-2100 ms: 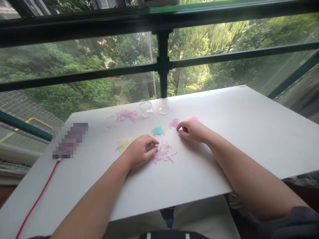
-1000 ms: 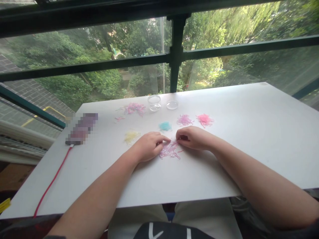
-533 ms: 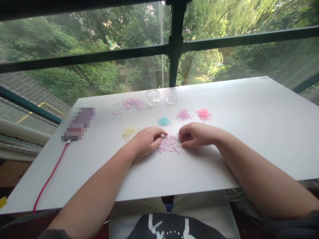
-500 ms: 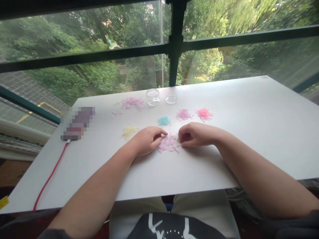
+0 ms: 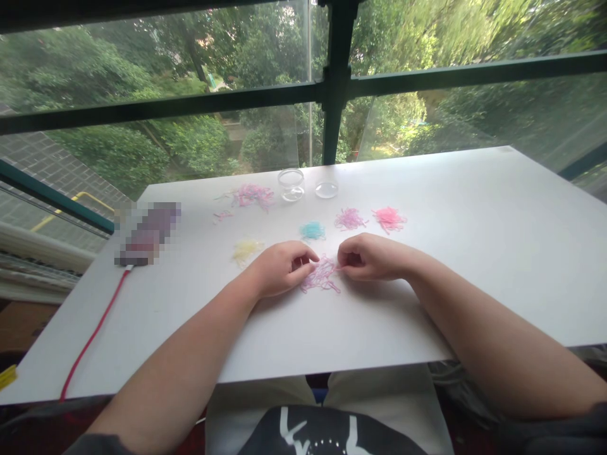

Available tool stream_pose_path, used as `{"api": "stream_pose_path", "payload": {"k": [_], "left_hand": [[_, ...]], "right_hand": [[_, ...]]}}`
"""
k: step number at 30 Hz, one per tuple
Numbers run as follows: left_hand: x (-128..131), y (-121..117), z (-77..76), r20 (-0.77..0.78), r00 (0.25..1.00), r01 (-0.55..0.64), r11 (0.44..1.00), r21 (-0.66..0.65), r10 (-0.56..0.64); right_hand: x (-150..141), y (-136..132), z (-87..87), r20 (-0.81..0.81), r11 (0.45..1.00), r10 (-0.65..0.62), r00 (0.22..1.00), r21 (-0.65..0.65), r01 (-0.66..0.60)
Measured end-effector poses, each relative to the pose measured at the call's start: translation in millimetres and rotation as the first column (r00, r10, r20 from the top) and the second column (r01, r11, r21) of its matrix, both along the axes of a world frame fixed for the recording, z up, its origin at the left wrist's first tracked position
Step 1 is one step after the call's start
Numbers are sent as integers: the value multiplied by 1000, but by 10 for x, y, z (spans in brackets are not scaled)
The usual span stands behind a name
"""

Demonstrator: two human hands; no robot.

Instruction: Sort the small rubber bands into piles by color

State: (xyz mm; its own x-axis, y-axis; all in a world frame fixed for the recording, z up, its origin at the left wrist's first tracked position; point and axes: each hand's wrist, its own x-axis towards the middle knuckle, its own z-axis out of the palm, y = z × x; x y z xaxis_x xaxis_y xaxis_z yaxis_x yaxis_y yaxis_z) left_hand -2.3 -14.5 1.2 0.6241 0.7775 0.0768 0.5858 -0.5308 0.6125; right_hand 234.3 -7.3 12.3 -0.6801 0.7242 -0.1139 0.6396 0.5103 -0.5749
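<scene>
A loose mixed pile of pink and purple rubber bands (image 5: 322, 276) lies between my hands on the white table. My left hand (image 5: 282, 268) rests at its left edge, thumb and index finger apart, fingertips by the bands. At the right edge, my right hand (image 5: 372, 258) is closed in a pinch on a thin pinkish rubber band, mostly hidden by the fingertips. Sorted heaps lie around: yellow bands (image 5: 245, 251) by my left wrist, blue bands (image 5: 312, 230) beyond the pile, purple bands (image 5: 350, 218) and pink bands (image 5: 389, 218) beyond my right hand.
At the far edge stand a clear round jar (image 5: 291, 185) and a clear lid (image 5: 327, 189). Left of them is another mixed heap of bands (image 5: 253, 196), with a few strays (image 5: 222, 216). A pixelated device (image 5: 149, 234) with a red cable (image 5: 95, 332) lies at left.
My right hand came from the purple and pink heaps to the mixed pile and closed in a pinch there. My left hand stays by the pile. The view tilted down.
</scene>
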Motion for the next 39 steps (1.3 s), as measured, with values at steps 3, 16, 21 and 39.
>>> {"api": "stream_pose_path", "payload": {"k": [3, 16, 21, 39], "left_hand": [[25, -11, -10, 62, 997, 37, 999, 29, -39], [97, -46, -19, 141, 986, 77, 990, 121, -93], [102, -45, -19, 139, 985, 86, 987, 134, -104], [101, -44, -15, 203, 975, 60, 985, 161, -92]], "right_hand": [[-33, -11, -1, -80, 999, 12, 997, -29, -14], [-114, -46, -28, -213, 997, 7, 977, -71, -22], [-128, -52, -19, -229, 996, 6, 973, -81, -25], [-121, -41, -34, -262, 998, 17, 965, -47, -31]]}}
